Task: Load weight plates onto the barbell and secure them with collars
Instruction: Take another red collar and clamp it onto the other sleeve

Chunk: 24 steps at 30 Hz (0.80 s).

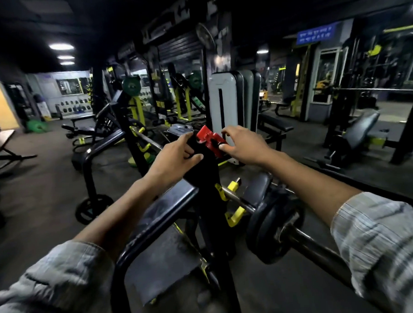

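Dim gym, seen from the head, looking down at a bench-press rack. Much is hard to read: the top of the black upright [210, 191] is covered by both hands, so how the red collar [210, 140] sits there cannot be told; the far half of the barbell [311, 244] is lost behind the upright, and its near end is cut off by the right sleeve [384, 243]; the machines beyond are blurred and dark.

The left hand [177, 155] clasps the upright's top, fingers curled round it; the right hand [244, 143] pinches the red collar just right of the upright's top, fingertips curled on its edge.

Right of the upright and lower, the barbell rests in yellow hooks [235, 217]; black weight plates [269, 227] sit on its sleeve, with bare sleeve showing on the near side of them. Left of the upright lies open dark floor [48, 184]; a curved black tube frame [156, 220] crowds its base.

The collar is glossy, blocky plastic; the plates are matte round discs; the bar is dull worn steel; the sleeves are pale striped cloth.
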{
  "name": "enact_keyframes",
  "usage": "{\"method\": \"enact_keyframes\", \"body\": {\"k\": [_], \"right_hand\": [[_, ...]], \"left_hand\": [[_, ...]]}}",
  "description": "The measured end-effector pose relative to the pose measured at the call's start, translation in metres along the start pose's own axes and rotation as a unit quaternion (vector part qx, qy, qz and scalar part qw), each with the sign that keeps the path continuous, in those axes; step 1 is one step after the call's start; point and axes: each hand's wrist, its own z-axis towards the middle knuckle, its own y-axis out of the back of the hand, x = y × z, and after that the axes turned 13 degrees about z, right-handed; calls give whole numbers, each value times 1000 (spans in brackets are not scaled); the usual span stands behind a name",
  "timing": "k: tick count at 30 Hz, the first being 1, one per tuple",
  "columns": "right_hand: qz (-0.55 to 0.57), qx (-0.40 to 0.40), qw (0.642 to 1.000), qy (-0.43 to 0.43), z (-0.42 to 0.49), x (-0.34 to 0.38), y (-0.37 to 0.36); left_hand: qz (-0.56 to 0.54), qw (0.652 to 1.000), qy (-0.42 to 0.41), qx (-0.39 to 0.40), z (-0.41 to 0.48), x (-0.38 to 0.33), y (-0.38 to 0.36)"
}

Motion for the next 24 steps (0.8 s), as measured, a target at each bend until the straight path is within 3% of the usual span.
{"method": "enact_keyframes", "body": {"k": [12, 21, 24], "right_hand": [[225, 22, 973, -38, 47, -40, -28], [218, -100, 971, -2, 13, -25, -21], [258, -16, 964, 67, 2, -55, -11]], "left_hand": [[12, 995, 93, -15, 48, -28, -24], [-55, 992, 52, -100, 27, -36, -27], [-66, 971, 147, -175, 7, -87, -29]]}}
